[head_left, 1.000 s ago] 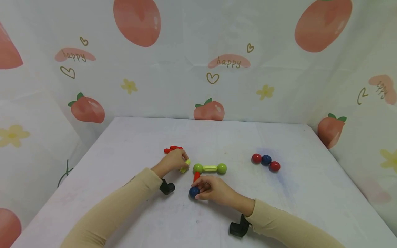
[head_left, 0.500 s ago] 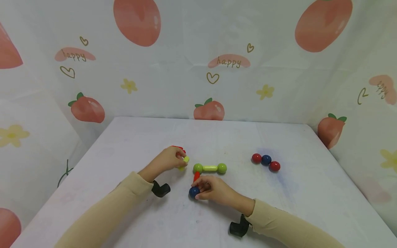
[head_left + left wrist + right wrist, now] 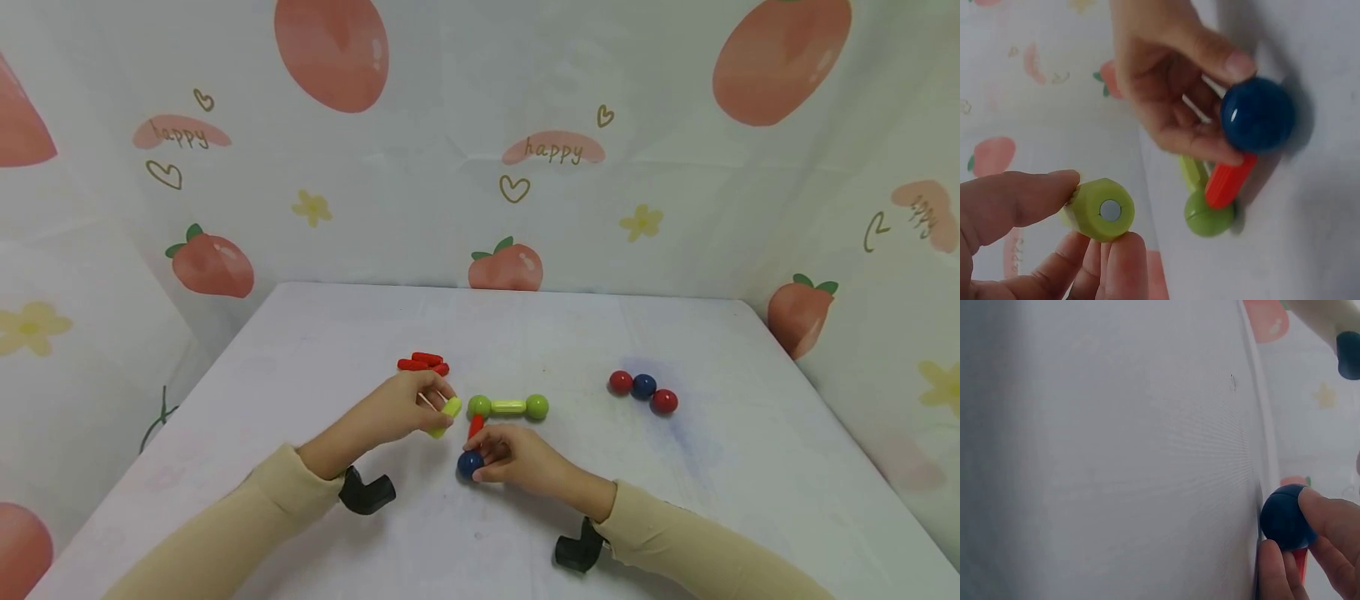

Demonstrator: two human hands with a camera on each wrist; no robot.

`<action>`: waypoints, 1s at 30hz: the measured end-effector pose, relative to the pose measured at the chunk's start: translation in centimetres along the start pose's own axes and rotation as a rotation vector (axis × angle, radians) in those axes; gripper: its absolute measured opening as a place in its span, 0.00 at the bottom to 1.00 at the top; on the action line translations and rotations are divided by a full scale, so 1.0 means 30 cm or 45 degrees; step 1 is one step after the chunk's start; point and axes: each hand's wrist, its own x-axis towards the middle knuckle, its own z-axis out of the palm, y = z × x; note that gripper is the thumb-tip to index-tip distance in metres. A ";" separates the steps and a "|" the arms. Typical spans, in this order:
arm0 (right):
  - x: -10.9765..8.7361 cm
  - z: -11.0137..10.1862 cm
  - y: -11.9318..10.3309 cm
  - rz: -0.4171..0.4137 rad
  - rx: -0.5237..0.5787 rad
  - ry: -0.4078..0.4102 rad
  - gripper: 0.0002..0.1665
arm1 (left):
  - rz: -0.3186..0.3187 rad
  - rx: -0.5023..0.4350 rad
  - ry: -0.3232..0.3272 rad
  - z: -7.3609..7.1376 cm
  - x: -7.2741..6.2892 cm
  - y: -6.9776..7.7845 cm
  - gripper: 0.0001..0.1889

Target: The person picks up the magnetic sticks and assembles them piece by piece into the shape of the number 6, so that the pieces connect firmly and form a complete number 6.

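Observation:
My left hand [image 3: 393, 410] pinches a yellow-green magnetic rod [image 3: 1099, 210] above the table; a round metal disc shows in the rod's end. My right hand [image 3: 525, 460] grips a blue ball [image 3: 470, 465] between thumb and fingers, low at the table. A red rod [image 3: 1230, 181] joins that ball to a green ball [image 3: 479, 407]. From this green ball, a second yellow-green rod [image 3: 508, 407] runs right to another green ball [image 3: 537, 407]. In the right wrist view, fingers partly cover the blue ball and red rod.
Several red rods [image 3: 427, 359] lie together beyond my left hand. Two red balls [image 3: 664, 402] and a blue ball [image 3: 644, 387] touch in a row at the right of the white table [image 3: 585, 325]. A black wrist camera [image 3: 367, 493] hangs below each forearm.
My left hand has drawn back toward me and slightly left with the yellow-green rod, uncovering the red rods. My right hand and the joined pieces have stayed put.

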 end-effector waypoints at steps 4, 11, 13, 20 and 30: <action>0.002 -0.001 0.005 -0.005 -0.019 0.002 0.17 | 0.039 0.019 -0.062 0.026 -0.033 -0.001 0.13; 0.002 0.000 0.004 0.003 -0.010 0.002 0.16 | 0.076 0.035 -0.163 0.064 -0.081 -0.007 0.13; 0.000 0.001 0.003 0.004 -0.009 0.006 0.16 | 0.084 0.036 -0.189 0.075 -0.089 -0.013 0.13; -0.001 0.004 -0.001 -0.010 -0.013 0.010 0.17 | 0.054 0.048 -0.263 0.111 -0.108 -0.053 0.12; -0.001 0.002 0.001 -0.004 -0.010 0.012 0.17 | -0.031 -0.050 -0.334 0.164 -0.103 -0.128 0.11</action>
